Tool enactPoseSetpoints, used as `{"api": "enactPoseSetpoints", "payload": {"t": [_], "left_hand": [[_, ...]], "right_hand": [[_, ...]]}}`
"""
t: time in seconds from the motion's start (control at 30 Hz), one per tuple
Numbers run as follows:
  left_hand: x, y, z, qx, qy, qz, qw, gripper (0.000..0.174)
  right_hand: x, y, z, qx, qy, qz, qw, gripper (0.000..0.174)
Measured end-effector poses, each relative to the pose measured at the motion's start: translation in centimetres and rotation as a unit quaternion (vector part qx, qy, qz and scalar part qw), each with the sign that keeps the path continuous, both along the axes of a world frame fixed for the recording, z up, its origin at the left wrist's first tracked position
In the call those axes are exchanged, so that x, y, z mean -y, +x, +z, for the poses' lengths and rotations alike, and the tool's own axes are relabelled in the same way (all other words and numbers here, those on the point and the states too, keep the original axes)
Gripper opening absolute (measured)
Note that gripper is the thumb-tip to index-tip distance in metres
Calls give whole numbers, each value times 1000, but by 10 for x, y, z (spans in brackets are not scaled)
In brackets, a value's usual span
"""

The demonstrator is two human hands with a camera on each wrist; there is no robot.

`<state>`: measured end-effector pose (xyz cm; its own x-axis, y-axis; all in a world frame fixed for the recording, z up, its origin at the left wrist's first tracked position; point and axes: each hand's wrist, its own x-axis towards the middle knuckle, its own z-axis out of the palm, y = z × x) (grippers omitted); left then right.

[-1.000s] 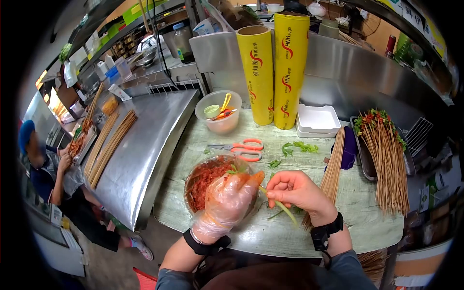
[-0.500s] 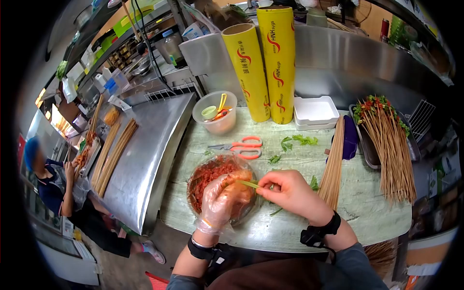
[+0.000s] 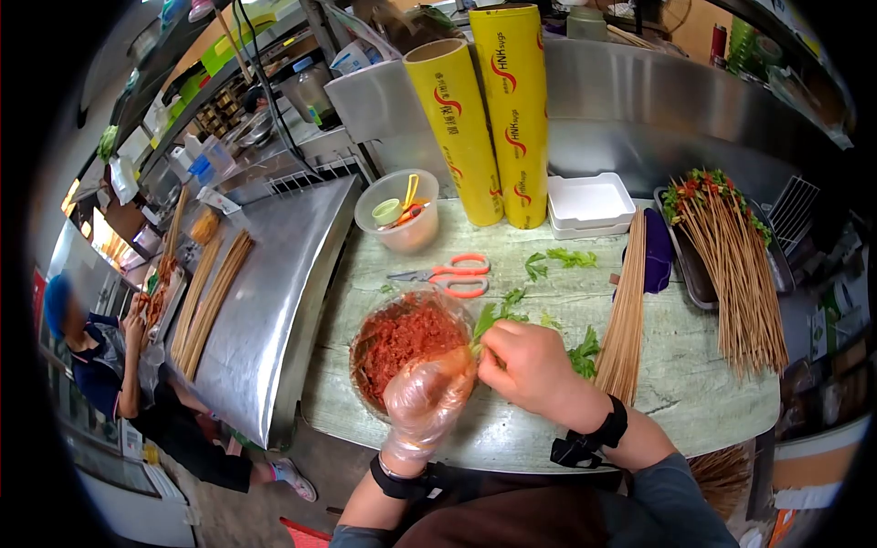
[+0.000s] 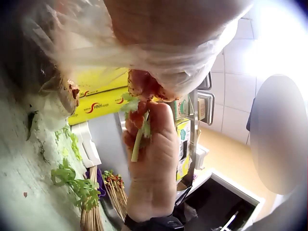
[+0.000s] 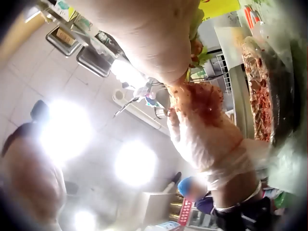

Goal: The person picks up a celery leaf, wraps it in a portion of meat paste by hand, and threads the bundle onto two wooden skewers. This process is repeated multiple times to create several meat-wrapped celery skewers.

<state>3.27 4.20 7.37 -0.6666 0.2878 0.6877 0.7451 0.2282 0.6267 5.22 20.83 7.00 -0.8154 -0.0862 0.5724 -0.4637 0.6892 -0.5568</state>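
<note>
In the head view my left hand (image 3: 427,395), in a clear plastic glove smeared red, is at the right edge of a bowl (image 3: 364,402) of red minced-looking meat (image 3: 411,342). My right hand (image 3: 530,365), bare, meets it fingertip to fingertip. Between them is a leafy celery sprig (image 3: 484,321), pinched from both sides. The left wrist view shows its pale green stalk (image 4: 137,145) lying along the right hand's fingers, which carry red smears. Gloved fingertips hide part of the sprig. More celery leaves (image 3: 583,354) lie on the table just beyond the right hand.
Orange-handled scissors (image 3: 457,276) lie behind the bowl, with a plastic tub (image 3: 402,233) further back. Two tall yellow film rolls (image 3: 512,119) stand beside white trays (image 3: 592,203). Bare skewers (image 3: 624,320) and a tray of loaded skewers (image 3: 731,265) are at right. Another person (image 3: 110,365) works at left.
My right hand has brought the celery against the gloved fingers, and its leafy top now sticks up between both hands. The left hand has shifted slightly, uncovering more of the meat.
</note>
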Motion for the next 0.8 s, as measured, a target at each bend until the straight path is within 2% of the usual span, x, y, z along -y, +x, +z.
{"api": "enactPoseSetpoints", "payload": {"t": [0.03, 0.1, 0.13, 0.23, 0.33, 0.43, 0.47, 0.5, 0.53, 0.57, 0.63, 0.67, 0.73, 0.8], "left_hand": [[2, -2, 1, -28, -18, 1, 999, 21], [6, 1, 6, -12, -43, -15, 999, 20], [8, 2, 8, -4, -55, -22, 998, 20], [12, 4, 4, 50, -32, -30, 998, 17], [15, 10, 1, 238, 92, -62, 965, 15], [15, 15, 6, 339, 140, -75, 927, 13], [15, 16, 8, 364, 152, -82, 915, 13], [16, 14, 10, 285, 84, -73, 952, 13], [18, 12, 13, 204, 14, -63, 977, 13], [18, 10, 15, 120, -59, -54, 990, 13], [16, 10, 18, 96, -63, -58, 992, 13], [15, 11, 18, 83, -63, -62, 993, 13], [16, 13, 16, 144, -23, -70, 987, 14], [17, 17, 11, 210, 43, -58, 975, 15]], "right_hand": [[-2, -1, -3, 19, -38, 29, 999, 12], [-5, -3, -9, 175, -208, 117, 955, 11], [-6, -4, -12, 249, -289, 159, 910, 11], [-4, -6, -21, 308, -457, 271, 789, 12], [-6, -7, -14, 375, -507, 277, 725, 12], [-12, -6, -10, 339, -318, 240, 852, 10], [-11, -2, -4, 254, -205, 185, 927, 10], [-9, 4, 8, 162, -86, 126, 975, 9], [-7, 6, 14, 64, 33, 63, 995, 8], [-6, 5, 9, 69, -22, 74, 995, 9], [-5, 0, -3, 76, -128, 94, 984, 13], [-6, -1, -4, 153, -207, 121, 959, 12], [-8, -2, -6, 301, -355, 172, 868, 11], [-9, 0, 2, 227, -224, 136, 938, 6]]}}
